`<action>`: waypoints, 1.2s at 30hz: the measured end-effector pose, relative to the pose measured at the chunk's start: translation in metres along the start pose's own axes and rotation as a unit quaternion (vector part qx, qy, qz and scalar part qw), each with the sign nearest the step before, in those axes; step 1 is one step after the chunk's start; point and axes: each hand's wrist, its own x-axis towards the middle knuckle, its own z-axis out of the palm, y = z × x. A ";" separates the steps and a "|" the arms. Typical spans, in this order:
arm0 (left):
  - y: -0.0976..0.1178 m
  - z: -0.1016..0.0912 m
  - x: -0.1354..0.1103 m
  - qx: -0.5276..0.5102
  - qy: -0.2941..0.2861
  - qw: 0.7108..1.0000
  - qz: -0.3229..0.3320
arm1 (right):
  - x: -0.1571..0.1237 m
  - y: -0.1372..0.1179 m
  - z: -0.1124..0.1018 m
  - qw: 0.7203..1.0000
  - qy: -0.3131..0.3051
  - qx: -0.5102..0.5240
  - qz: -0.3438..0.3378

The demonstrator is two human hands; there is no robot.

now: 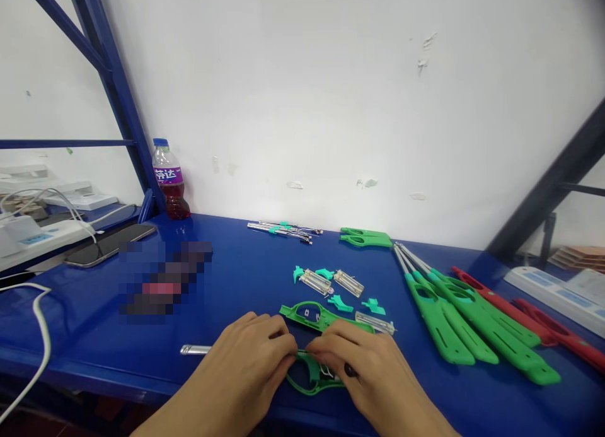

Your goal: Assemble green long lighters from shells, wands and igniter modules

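Note:
At the table's front edge, an opened green utility lighter lies between my hands, its inner parts partly showing. My left hand pinches its upper rim near the trigger, and a metal lighter tube sticks out to the left beneath that wrist. With closed fingers my right hand holds the handle end; a small dark part shows between its fingers. Just behind is a loose green half shell. Beyond that lie teal triggers and clear fuel tanks.
Assembled green lighters and red lighters lie at right, near a white power strip. Metal tubes with wires and green shells rest by the wall. A bottle and phone are at left.

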 end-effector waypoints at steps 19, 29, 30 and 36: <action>-0.002 0.004 0.003 -0.006 0.021 0.999 0.025 | 0.003 -0.006 -0.011 0.997 -0.065 0.000 0.030; -0.022 -0.003 0.001 0.035 -0.030 0.999 -0.028 | 0.030 -0.013 -0.086 0.993 0.008 -0.056 0.105; -0.023 -0.004 0.001 0.038 -0.029 0.999 -0.023 | 0.029 -0.009 -0.090 0.990 0.023 -0.069 0.124; -0.030 -0.016 0.000 0.039 0.113 0.990 0.078 | 0.016 0.022 -0.081 0.974 -0.017 -0.123 0.188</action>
